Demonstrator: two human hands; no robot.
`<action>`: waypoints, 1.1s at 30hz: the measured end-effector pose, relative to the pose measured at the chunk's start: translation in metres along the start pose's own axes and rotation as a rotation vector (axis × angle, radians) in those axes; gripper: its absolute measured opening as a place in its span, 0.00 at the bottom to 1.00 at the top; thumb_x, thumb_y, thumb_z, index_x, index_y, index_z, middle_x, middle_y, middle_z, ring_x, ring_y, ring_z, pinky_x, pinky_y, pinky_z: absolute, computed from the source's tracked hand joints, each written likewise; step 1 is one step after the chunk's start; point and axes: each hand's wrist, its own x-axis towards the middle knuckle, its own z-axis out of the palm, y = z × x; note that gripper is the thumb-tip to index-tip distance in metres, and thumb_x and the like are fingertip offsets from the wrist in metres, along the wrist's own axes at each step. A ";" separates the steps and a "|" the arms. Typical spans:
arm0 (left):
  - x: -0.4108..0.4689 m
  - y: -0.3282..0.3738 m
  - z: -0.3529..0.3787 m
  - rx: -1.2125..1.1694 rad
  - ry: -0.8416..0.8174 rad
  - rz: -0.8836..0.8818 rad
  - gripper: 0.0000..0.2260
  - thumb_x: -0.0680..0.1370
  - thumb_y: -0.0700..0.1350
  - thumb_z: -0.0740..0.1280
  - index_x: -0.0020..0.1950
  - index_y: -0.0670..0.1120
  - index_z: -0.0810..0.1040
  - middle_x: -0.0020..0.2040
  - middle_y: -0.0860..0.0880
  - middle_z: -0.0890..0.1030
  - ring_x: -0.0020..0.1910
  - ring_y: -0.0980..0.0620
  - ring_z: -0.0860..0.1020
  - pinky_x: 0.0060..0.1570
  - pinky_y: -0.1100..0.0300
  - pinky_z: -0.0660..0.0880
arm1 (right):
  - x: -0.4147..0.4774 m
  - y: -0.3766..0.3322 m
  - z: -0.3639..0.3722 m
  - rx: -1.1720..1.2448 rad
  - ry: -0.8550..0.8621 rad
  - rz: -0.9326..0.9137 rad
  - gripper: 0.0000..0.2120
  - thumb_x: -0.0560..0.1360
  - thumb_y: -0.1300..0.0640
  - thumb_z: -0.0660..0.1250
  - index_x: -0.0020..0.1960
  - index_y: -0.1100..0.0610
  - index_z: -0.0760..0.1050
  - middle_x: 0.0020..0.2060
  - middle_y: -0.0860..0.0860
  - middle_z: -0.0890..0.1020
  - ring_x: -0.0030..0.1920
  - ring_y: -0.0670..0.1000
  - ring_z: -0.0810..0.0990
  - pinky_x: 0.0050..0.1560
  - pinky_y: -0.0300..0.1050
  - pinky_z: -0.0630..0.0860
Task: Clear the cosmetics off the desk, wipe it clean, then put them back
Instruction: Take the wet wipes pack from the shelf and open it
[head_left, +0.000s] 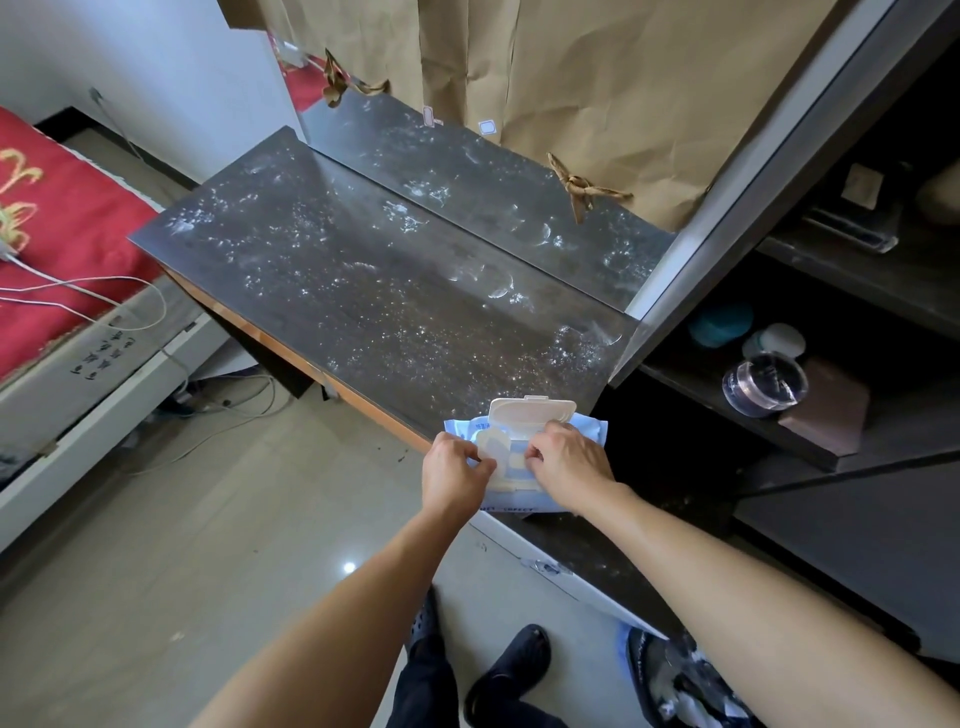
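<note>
A red blanket (62, 218) lies at the left with a white cable (78, 281) across it. Crumpled brown paper (597, 78) hangs behind.

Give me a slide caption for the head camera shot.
Left hand and right hand work at a flip-lid wet-wipe pack on the dusty dark desk.

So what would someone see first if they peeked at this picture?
Probably the dark desk top, right in the middle, speckled all over with white dust and ring marks. Next, at its near edge, the left hand and right hand both pinch at a blue pack of wet wipes whose lid is flipped open. Crumpled brown paper hangs behind the desk.
</note>
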 end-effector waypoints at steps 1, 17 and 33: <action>0.000 0.000 0.000 -0.001 -0.003 -0.002 0.07 0.73 0.43 0.70 0.43 0.39 0.82 0.53 0.45 0.76 0.49 0.47 0.75 0.45 0.63 0.66 | 0.000 0.000 0.000 -0.031 -0.033 -0.016 0.08 0.77 0.55 0.59 0.49 0.53 0.76 0.51 0.52 0.75 0.58 0.53 0.72 0.50 0.46 0.69; -0.003 0.002 -0.003 0.007 -0.040 -0.022 0.11 0.74 0.44 0.69 0.33 0.43 0.73 0.46 0.42 0.76 0.47 0.45 0.75 0.41 0.62 0.65 | 0.002 -0.002 0.003 -0.113 -0.015 -0.050 0.08 0.78 0.57 0.57 0.51 0.56 0.75 0.53 0.53 0.74 0.59 0.53 0.70 0.51 0.48 0.69; -0.001 0.000 -0.004 -0.020 -0.035 -0.030 0.11 0.74 0.43 0.69 0.33 0.44 0.73 0.47 0.41 0.77 0.47 0.45 0.75 0.41 0.60 0.66 | -0.002 0.007 0.001 -0.056 0.039 -0.133 0.06 0.79 0.57 0.55 0.47 0.55 0.71 0.50 0.51 0.74 0.54 0.52 0.71 0.45 0.46 0.68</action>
